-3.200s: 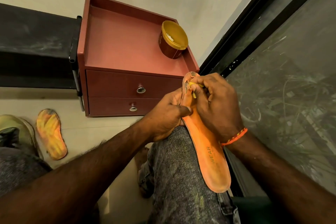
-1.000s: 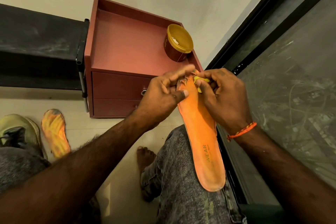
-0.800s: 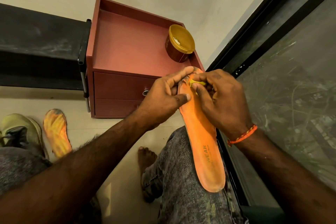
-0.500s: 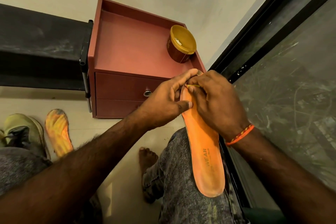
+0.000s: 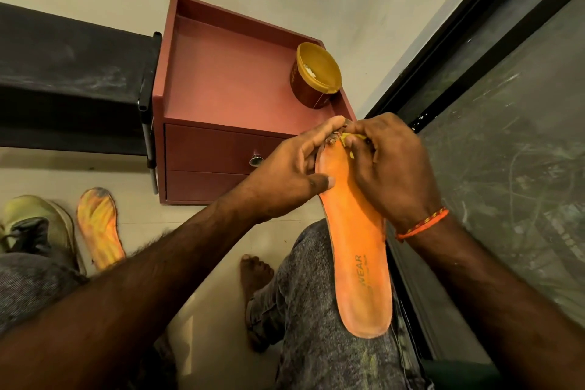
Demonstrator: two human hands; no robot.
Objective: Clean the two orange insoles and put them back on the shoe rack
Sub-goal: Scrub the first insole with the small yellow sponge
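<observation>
1. The long orange foam insole (image 5: 357, 250) lies along the person's right thigh in grey mottled trousers (image 5: 316, 310), heel end toward them, toe end raised toward the reddish-brown two-drawer cabinet (image 5: 221, 123).
2. The left hand (image 5: 285, 174) grips the toe end, thumb pressed on the top face and fingers curled round the left edge.
3. The right hand (image 5: 389, 165) has its fingers curled and pinching a small yellow scrap, seemingly a cloth (image 5: 354, 138), against the frayed, dirty tip; I cannot tell exactly what the scrap is.
4. The second insole, orange with yellow streaks and a grey toe (image 5: 99, 228), lies on the pale floor (image 5: 205, 231) near the cabinet's lower left corner, just beside a yellow-green shoe (image 5: 34, 225).
5. A round brown tub with a gold open mouth (image 5: 316, 79) stands at the back right corner of the cabinet top.
6. The black shoe rack (image 5: 69, 82) stands against the cabinet's left side, with no insole on it.
7. I judge the cleaning unfinished.
8. Hard rubbing could tear the worn toe further, since the foam already looks ragged there.
9. The insole could slide off the thigh if the left hand loosens, as only the knee supports it.
10. The raised toe end is close to the tub; a wide stroke might knock it.
</observation>
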